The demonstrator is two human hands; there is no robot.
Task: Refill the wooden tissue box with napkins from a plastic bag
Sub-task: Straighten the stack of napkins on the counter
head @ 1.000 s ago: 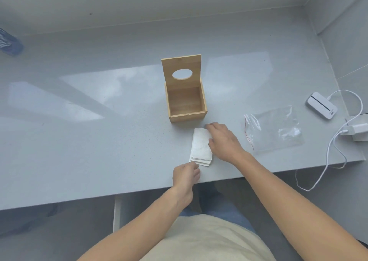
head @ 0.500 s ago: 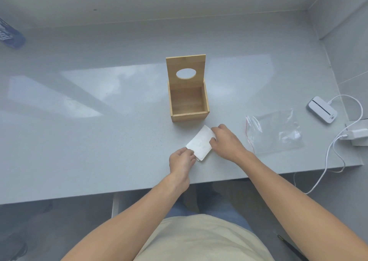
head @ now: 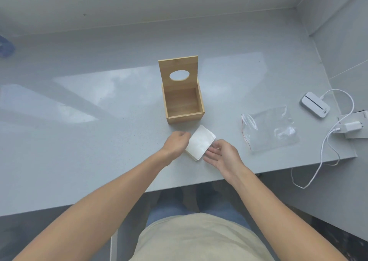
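Observation:
A small stack of white napkins (head: 200, 142) lies tilted on the grey counter, just in front of the wooden tissue box (head: 185, 118). The box is empty and its lid stands upright, with an oval hole in it. My left hand (head: 176, 144) has its fingers curled on the stack's left edge. My right hand (head: 221, 155) is flat, palm turned inward, its fingertips against the stack's right edge. The clear plastic bag (head: 268, 129), red strip at its mouth, lies flat and empty to the right.
At the right end of the counter (head: 99, 141) lie a white device (head: 314, 105), a charger plug (head: 351, 126) and a white cable (head: 326, 141) that hangs over the edge. A blue object (head: 6, 46) sits at the far left. The counter's front edge runs just behind my hands.
The napkin stack has turned from lengthwise to diagonal and moved closer to the box. My left hand moved up to its left edge. My right hand came off the top and opened beside it.

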